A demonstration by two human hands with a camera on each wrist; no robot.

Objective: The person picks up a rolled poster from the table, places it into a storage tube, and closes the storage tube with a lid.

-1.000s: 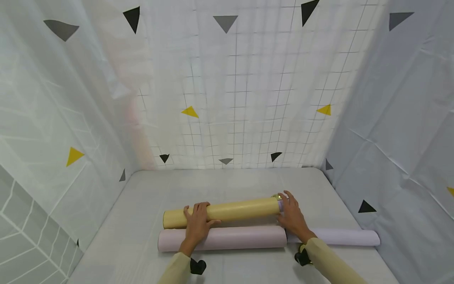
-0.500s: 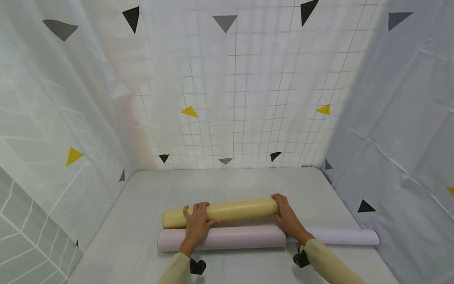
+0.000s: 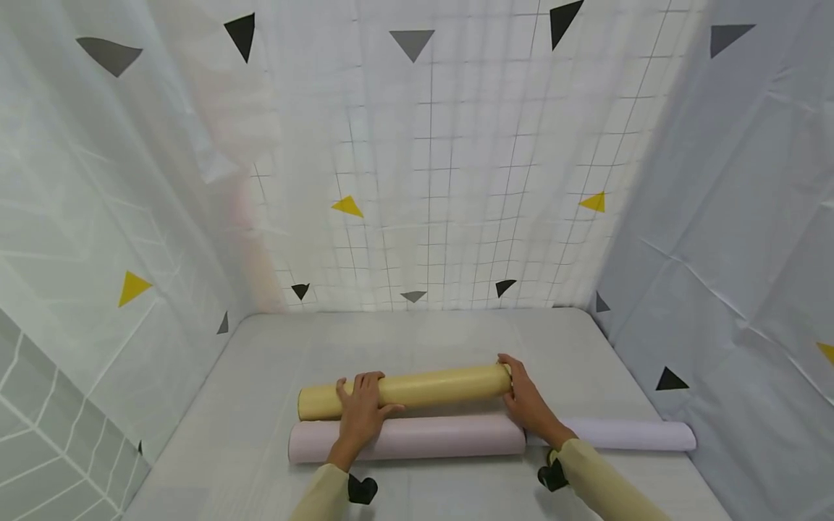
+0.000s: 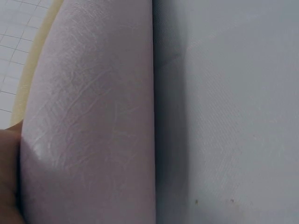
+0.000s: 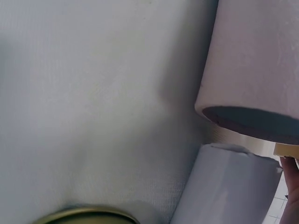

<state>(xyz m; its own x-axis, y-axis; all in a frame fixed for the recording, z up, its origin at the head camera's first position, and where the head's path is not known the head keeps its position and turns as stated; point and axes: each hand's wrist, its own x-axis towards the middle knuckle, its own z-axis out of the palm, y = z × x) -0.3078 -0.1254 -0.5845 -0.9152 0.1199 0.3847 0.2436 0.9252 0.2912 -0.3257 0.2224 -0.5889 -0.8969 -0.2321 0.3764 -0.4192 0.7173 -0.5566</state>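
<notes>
Grey bench point(image 3: 417, 340), patterned sheets behind. Our left hand point(image 3: 360, 414) lies flat over yellow tube point(image 3: 404, 388) nr its left end; right hand point(image 3: 529, 404) cups its right end. Pink tube point(image 3: 423, 438) just beside, white paper roll point(image 3: 625, 434) sticking out. We judge inserting mostly done.

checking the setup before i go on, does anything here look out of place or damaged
One thing stands out: a white paper roll sticks out of the right end of the pink tube, not fully inside. Its edge looks slightly ragged in the right wrist view. The yellow tube, under both hands, looks intact.
</notes>
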